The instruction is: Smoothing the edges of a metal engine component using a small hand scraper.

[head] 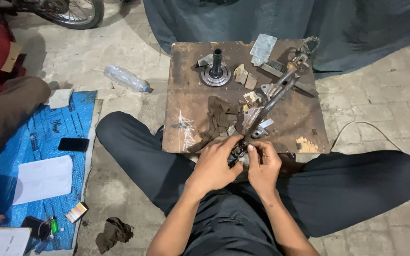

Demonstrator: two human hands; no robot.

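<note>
A long greasy metal shaft assembly (276,92) lies slantwise across a worn brown wooden board (191,71), its far end with a chain-like joint at the board's back right. My left hand (214,166) and my right hand (263,165) are both closed around its near end, which hangs over the board's front edge above my crossed legs. A dark rag (217,118) lies on the board just beyond my left hand. A round metal hub with an upright spindle (216,71) stands at the back of the board.
Small scraps and a brush lie by the hub. A blue mat (39,142) to the left carries a phone (73,144), papers and a lighter. A plastic bottle (126,78), a second rag (114,232), a white cable (380,135), another person's leg (5,109) and a motorcycle wheel surround me.
</note>
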